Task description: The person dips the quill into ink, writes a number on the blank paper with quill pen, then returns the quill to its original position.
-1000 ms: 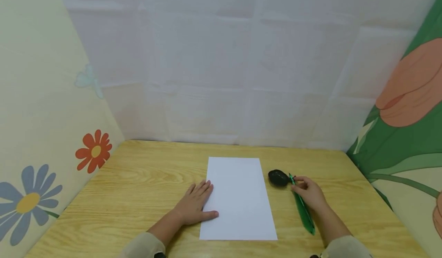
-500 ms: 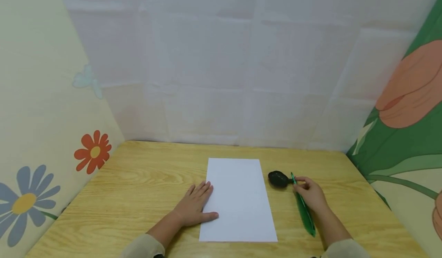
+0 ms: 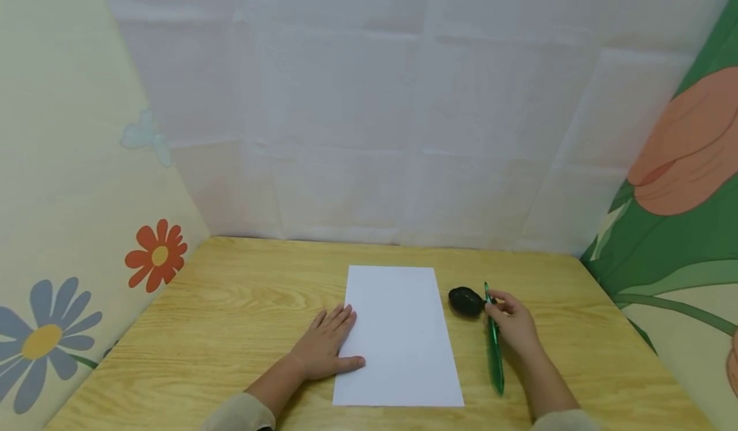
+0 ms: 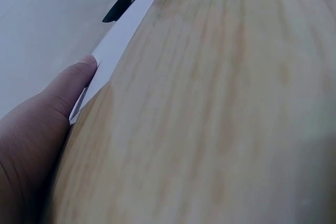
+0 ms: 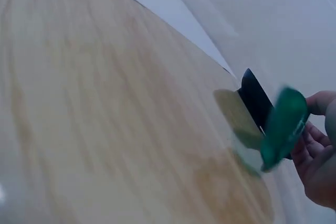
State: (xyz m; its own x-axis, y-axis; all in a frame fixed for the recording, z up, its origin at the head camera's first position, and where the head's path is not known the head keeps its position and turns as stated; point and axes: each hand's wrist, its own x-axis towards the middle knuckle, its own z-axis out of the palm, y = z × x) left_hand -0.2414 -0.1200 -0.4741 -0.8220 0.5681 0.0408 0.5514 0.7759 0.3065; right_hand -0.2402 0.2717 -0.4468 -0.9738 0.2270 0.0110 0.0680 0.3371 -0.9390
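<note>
A blank white sheet of paper (image 3: 398, 335) lies on the table. My left hand (image 3: 325, 348) rests flat on its left edge, fingers spread and thumb over the paper; the thumb (image 4: 71, 85) shows at the edge in the left wrist view. Right of the sheet, my right hand (image 3: 516, 325) pinches a green pen with a broad, feather-shaped tail (image 3: 495, 364) between thumb and fingers near its narrow end. The tail points toward me and looks blurred in the right wrist view. A shiny black oval object with a short stem (image 3: 466, 301) lies just left of those fingertips.
The wood-grain table (image 3: 248, 284) ends at a creased white backdrop (image 3: 346, 130). Flower-printed panels stand at the left (image 3: 57, 194) and right (image 3: 663, 252) sides.
The pen's broad tail has swung left, so the pen now points more straight away from me and its narrow tip reaches slightly farther out. My left hand and the paper keep their places.
</note>
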